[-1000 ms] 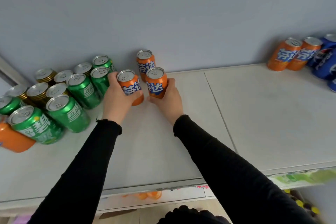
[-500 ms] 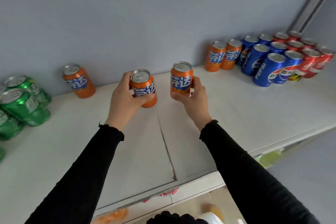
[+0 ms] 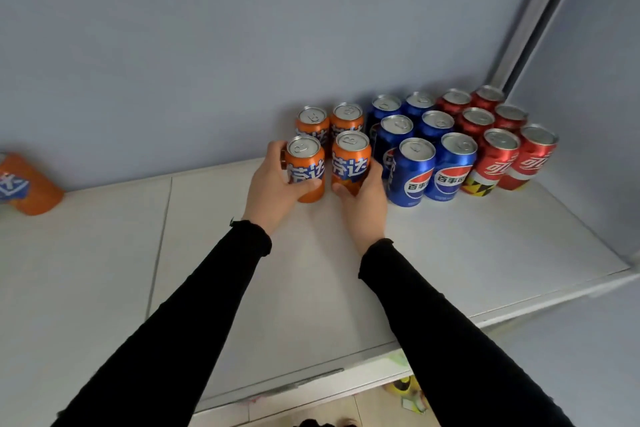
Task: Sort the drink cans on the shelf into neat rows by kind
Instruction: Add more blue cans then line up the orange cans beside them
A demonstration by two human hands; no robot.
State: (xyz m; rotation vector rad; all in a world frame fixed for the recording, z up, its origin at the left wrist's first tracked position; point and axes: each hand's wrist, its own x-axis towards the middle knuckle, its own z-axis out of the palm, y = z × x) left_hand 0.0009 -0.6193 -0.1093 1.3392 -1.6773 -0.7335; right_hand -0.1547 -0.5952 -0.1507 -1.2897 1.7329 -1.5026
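Observation:
My left hand (image 3: 277, 189) grips an orange can (image 3: 306, 166) and my right hand (image 3: 363, 198) grips a second orange can (image 3: 350, 158). Both cans stand upright side by side, right in front of two more orange cans (image 3: 329, 121) at the wall. To their right stand several blue cans (image 3: 415, 166) in two rows, then several red cans (image 3: 498, 156) in two rows. Another orange can (image 3: 31, 185) stands alone at the far left edge of view.
The white shelf (image 3: 485, 246) has a seam down its left part and a front edge below my arms. A grey wall runs behind the cans, and a grey post rises at the back right corner. Small items lie on the floor below.
Both hands have carried their orange cans to the right, from beside the green cans to just in front of the two orange cans at the wall. The view has swung right with them.

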